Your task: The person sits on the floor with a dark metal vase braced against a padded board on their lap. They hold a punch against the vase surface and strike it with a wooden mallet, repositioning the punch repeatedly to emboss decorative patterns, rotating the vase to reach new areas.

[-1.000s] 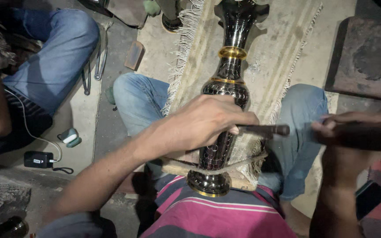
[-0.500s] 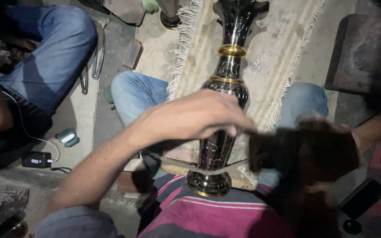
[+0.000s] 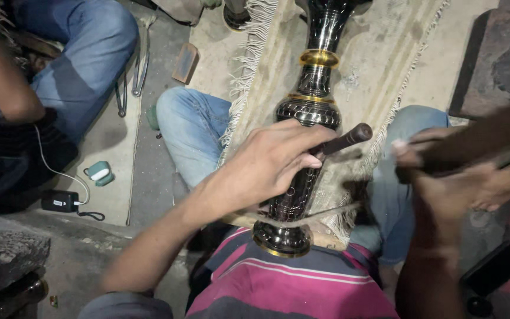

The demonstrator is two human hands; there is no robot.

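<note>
A tall black vase [image 3: 309, 118] with gold bands lies along the person's lap, its round foot pressed against the striped shirt [image 3: 290, 286] and its neck pointing away over a fringed cloth [image 3: 379, 53]. The left hand [image 3: 273, 162] rests on the vase's belly, fingers closed around a dark metal punch [image 3: 345, 140] whose end sticks out to the right. The right hand [image 3: 473, 177] is blurred, just right of the punch, closed around a dark hammer handle [image 3: 491, 133]. Farther left, another person's jeans [image 3: 84, 53] sit beside metal tongs [image 3: 140, 59], a small wooden block [image 3: 185, 62], an earbud case [image 3: 99, 173] and a black charger [image 3: 60, 201].
</note>
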